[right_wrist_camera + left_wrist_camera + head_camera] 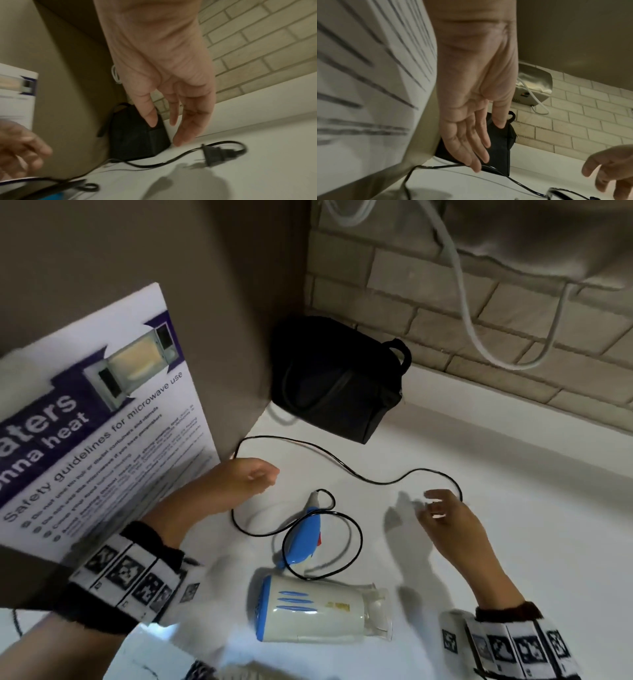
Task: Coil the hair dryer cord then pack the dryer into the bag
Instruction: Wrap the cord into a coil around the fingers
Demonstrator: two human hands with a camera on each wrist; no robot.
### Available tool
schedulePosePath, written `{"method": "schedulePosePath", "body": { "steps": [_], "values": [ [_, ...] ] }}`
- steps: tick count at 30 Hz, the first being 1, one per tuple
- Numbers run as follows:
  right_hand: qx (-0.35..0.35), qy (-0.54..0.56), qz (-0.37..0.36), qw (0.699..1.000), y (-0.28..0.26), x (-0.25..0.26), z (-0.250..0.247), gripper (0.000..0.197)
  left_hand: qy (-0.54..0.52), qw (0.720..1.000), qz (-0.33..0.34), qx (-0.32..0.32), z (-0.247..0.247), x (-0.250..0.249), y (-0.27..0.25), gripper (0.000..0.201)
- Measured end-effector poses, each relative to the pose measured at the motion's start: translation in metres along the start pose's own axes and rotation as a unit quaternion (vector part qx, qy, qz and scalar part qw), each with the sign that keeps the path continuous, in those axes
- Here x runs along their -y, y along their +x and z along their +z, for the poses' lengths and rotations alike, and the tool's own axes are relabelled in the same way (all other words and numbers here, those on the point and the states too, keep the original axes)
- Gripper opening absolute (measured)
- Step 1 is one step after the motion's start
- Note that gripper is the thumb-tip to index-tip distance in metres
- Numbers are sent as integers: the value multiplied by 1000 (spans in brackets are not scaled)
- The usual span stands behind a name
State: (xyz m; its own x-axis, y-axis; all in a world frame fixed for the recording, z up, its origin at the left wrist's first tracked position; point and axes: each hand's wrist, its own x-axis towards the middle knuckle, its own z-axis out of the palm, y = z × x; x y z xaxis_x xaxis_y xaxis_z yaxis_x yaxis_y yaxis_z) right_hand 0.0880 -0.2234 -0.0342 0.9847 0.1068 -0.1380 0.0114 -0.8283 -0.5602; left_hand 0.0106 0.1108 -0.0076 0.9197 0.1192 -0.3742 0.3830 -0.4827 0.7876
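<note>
Fingers of both hands, left hand [251,474] and right hand [442,510], hang relaxed, grasping nothing. White-and-blue dryer [320,613] lies on its side; its black cord [342,465] sprawls uncoiled toward the bag [337,381], with open counter [513,474] right of the dryer.

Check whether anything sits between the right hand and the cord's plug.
Nothing visible does. The right hand hangs with fingers spread above the plug, which lies on bare white counter at the end of the cord. The black bag stands off to the side.
</note>
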Motion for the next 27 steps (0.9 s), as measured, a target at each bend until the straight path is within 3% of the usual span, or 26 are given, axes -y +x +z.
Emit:
{"method": "schedulePosePath", "body": {
  "steps": [3, 7, 11, 14, 17, 19, 22, 27],
  "values": [
    [90, 2, -82, 993, -9, 25, 21, 29, 16, 999, -28, 22, 5, 20, -22, 16],
    [196, -1, -165, 967, -17, 56, 49, 35, 48, 991, -84, 94, 26, 42, -34, 27],
    [282, -54, -199, 937, -19, 73, 66, 47, 70, 985, -65, 144, 53, 44, -34, 30],
    [253, -6, -206, 945, -18, 83, 62, 36, 5, 988, -38, 152, 65, 38, -27, 30],
    [230, 132, -163, 950, -23, 94, 44, 35, -85, 980, -35, 178, 72, 31, -20, 35],
    [230, 201, -145, 941, -33, 104, 26, 30, -107, 977, -17, 184, 72, 28, -17, 44],
    [208, 292, -139, 923, -43, 116, -1, 28, -114, 973, -1, 201, 73, 25, -13, 73],
    [150, 450, -115, 873, -44, 120, -36, 38, -110, 954, 23, 276, 67, 20, -16, 64]
  ]
}}
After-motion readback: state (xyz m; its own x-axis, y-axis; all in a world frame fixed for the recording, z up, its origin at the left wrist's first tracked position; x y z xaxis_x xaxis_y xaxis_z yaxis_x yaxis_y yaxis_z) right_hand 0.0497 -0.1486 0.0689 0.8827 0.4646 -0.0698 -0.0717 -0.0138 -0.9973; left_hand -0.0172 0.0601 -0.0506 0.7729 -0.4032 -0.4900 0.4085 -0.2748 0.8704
